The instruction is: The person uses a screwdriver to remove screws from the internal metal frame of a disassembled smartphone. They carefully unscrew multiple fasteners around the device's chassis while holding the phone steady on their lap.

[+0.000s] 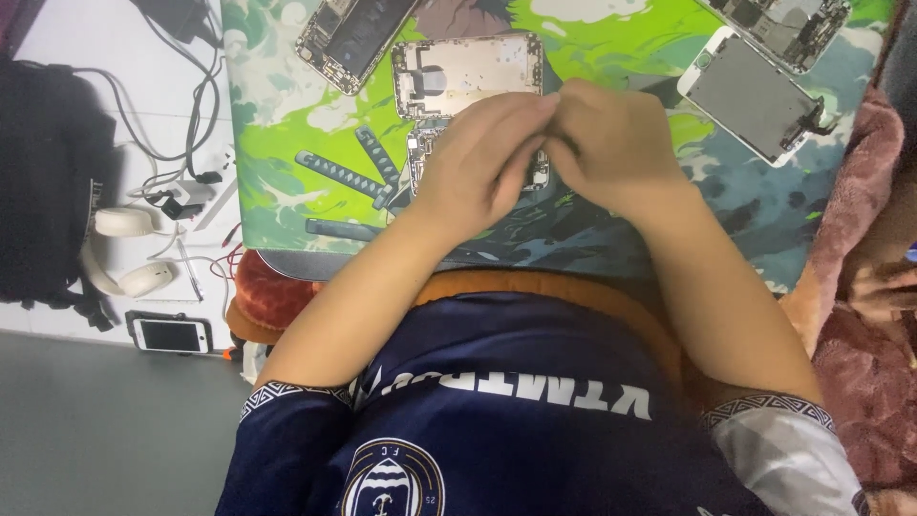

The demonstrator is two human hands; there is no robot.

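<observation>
open mat [287,143] left, phone shells [465,72] ahead

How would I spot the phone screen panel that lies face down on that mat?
Start at the green patterned mat and go to its far corner on the person's right. There, beside an opened phone body, lies the detached screen panel. Its flat grey back and white border set it apart from the opened phones, which show parts inside.

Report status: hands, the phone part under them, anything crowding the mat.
Left hand and right hand pressed together over small phone part, mostly hidden. Grip unclear. Open phone chassis just beyond; dark tool strips alongside.
</observation>
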